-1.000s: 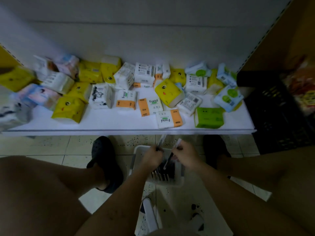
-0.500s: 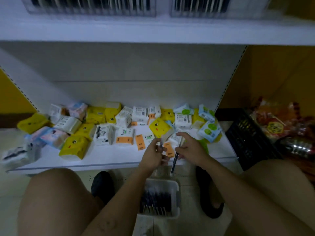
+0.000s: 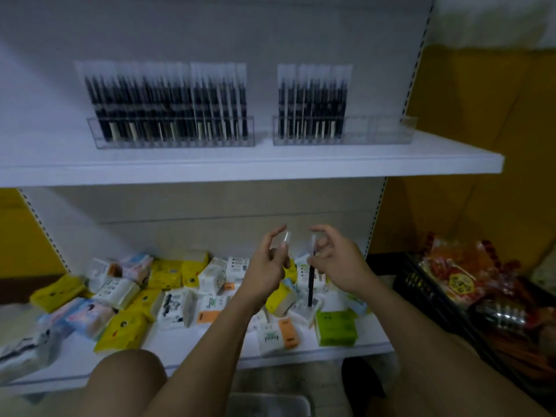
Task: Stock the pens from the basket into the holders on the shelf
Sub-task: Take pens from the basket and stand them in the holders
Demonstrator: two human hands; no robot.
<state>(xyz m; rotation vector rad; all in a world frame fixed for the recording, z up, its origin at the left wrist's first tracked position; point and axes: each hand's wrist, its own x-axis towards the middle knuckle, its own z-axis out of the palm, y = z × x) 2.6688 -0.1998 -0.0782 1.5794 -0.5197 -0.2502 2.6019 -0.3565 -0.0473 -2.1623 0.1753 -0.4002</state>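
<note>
Vertically, slim black pen (image 3: 310, 284) between fingers (image 3: 327, 230).

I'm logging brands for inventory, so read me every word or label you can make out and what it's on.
"Facial": white-and-orange tissue pack at the front of the lower shelf, upside down.
Other tissue packs, pens in the holders, red snack bags: too blurred to read.

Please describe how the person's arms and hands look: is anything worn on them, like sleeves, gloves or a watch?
Nothing worn shows. The left forearm and right forearm are bare, no sleeve in view. The left hand and right hand have no gloves; no watch, bracelet or ring shows. The picture is dim, so small marks cannot be told.
</note>
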